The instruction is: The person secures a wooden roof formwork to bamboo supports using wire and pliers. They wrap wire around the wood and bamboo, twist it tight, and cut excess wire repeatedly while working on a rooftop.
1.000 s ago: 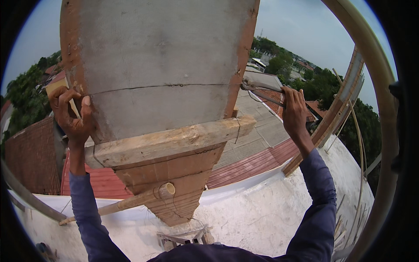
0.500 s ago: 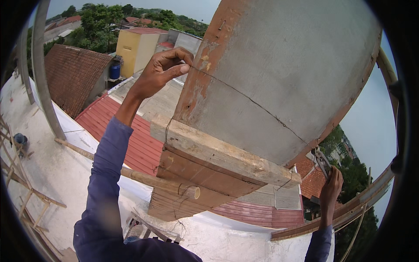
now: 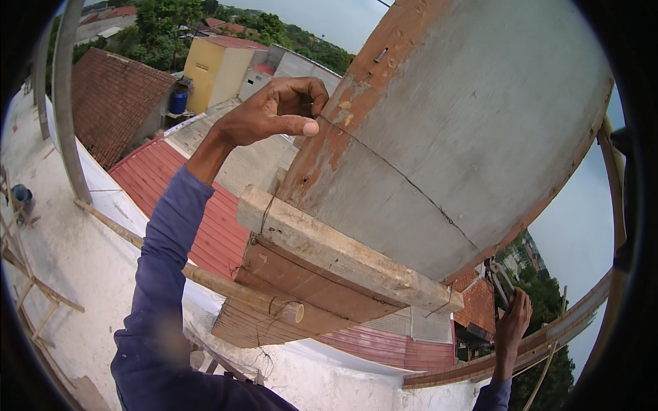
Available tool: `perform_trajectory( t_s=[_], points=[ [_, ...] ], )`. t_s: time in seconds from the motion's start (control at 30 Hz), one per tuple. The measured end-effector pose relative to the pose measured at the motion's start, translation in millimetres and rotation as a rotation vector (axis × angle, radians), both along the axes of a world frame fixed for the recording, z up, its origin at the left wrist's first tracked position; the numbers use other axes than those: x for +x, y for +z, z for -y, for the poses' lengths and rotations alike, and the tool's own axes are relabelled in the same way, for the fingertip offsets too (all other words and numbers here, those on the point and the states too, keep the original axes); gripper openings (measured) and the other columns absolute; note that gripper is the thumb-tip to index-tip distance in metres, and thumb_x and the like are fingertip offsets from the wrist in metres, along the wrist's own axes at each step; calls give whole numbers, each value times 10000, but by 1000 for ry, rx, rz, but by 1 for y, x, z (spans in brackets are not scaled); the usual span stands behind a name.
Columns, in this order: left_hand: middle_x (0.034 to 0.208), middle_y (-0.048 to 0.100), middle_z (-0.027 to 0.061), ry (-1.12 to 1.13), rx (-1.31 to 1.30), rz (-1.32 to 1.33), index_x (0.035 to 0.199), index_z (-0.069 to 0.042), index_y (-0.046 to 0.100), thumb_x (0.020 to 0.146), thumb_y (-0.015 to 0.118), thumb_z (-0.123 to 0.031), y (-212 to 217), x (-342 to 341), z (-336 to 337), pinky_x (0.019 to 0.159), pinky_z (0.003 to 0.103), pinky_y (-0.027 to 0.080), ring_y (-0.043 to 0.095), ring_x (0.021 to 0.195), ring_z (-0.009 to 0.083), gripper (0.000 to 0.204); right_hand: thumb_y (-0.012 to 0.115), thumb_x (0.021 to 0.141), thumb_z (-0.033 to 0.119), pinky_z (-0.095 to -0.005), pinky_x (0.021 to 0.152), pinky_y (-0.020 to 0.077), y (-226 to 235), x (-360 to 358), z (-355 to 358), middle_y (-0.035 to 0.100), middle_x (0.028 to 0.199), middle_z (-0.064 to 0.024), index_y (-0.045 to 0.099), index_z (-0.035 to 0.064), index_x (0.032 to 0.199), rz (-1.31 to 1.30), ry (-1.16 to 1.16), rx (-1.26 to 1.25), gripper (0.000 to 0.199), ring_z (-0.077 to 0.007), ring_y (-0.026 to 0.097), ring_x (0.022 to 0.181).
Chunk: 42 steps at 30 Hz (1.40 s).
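A thin dark wire (image 3: pixel 411 183) runs slantwise across the face of a large grey panel (image 3: pixel 480 123) with worn orange edges. At the panel's left edge is my left hand (image 3: pixel 277 113), its index finger curled by the wire's upper end and its thumb a little apart from that finger. My right hand (image 3: pixel 514 320), low on the right, is closed on the handles of metal pincers (image 3: pixel 502 282). The pincers' jaws are at the panel's lower right edge, near the wire's other end; their exact grip is too small to make out.
A wooden beam (image 3: pixel 343 250) lies across the panel's lower part, bound with wire. Below it, a bamboo pole (image 3: pixel 226 291) juts out. Bamboo framing (image 3: pixel 34 281) stands on the pale floor (image 3: pixel 82 322) at left. Red roofs (image 3: pixel 185 205) lie beyond.
My left thumb has moved away from the index finger, which were pinched together at the wire. The view has shifted a little; the pincers remain at the lower right edge.
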<state>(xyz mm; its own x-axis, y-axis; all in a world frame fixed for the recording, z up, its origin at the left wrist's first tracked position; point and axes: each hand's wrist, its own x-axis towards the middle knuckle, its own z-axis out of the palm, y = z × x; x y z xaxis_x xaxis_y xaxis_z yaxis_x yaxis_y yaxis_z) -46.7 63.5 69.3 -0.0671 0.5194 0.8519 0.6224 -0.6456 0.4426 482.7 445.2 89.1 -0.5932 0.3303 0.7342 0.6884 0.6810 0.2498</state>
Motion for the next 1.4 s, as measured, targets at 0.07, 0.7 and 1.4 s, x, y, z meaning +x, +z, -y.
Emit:
perform_trajectory(
  t_s=[0.07,0.7,1.4],
  points=[
    [914,519,-46,26,26,21,996,-82,613,904,800,-280,-4,2,-2,829,275,455,533,909,85,287,497,1000,-5,-488,956,459,2,1,4,634,1162,-196,581,8,1254,5,-21,60,267,-391,598,1111],
    [1207,613,9,66,80,332,1073,-164,563,916,755,-279,-32,-5,-4,1102,424,504,599,1225,177,274,627,888,-75,-492,862,523,1,8,0,653,1089,-178,601,55,1180,-68,267,147,321,-396,659,1020],
    [1177,619,32,102,184,399,1091,-127,582,909,701,-207,-34,21,-9,1064,436,464,593,1164,186,232,653,966,241,-391,870,546,120,1,-14,567,919,-51,602,122,1095,511,-34,574,183,-190,645,892]
  ],
)
